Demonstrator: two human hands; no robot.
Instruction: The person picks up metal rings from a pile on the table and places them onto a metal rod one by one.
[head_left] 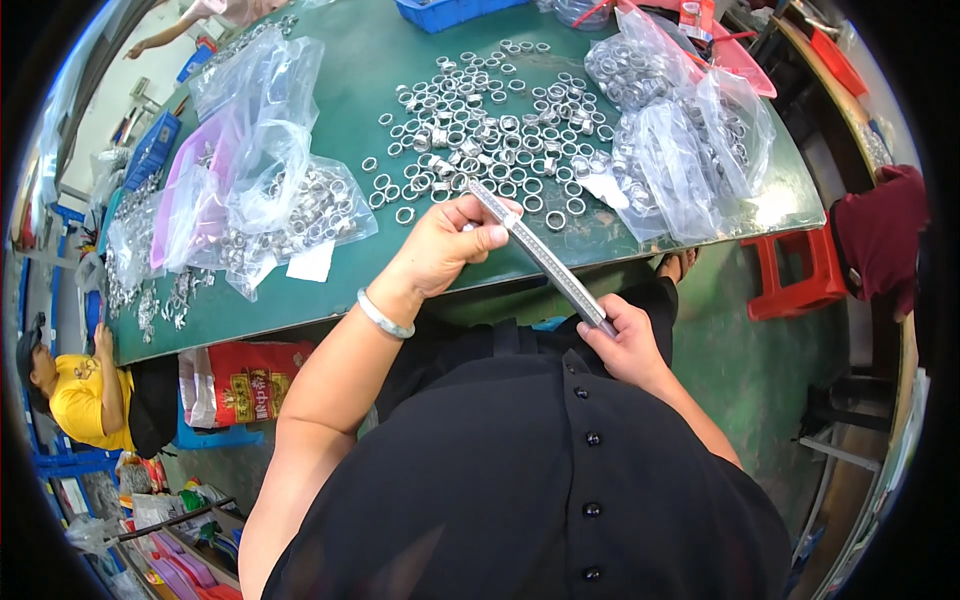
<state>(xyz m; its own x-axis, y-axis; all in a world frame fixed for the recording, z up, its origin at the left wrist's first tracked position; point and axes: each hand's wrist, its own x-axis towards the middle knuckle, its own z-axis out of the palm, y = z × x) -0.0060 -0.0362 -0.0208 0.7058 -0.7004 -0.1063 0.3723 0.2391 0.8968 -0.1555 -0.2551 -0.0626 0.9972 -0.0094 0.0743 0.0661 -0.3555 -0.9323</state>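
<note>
A ring-sizing mandrel [555, 268], a long tapered metal rod with marks along it, slants in front of me over the table's near edge. My right hand [628, 345] is closed around its thick lower end. Near the thin upper end, my left hand [455, 245] has its fingers curled at the rod. A small silver ring [511, 219] appears to sit around the rod at these fingertips, partly hidden by them. Just beyond lies a wide spread of loose silver rings [500, 150] on the green table [350, 80].
Clear bags of rings [665, 160] lie at the right, more bags [300, 210] at the left beside a purple basket [185, 190]. A blue tray [455, 12] stands at the far edge. A red stool [795, 275] is right; a person in yellow [92, 400] is left.
</note>
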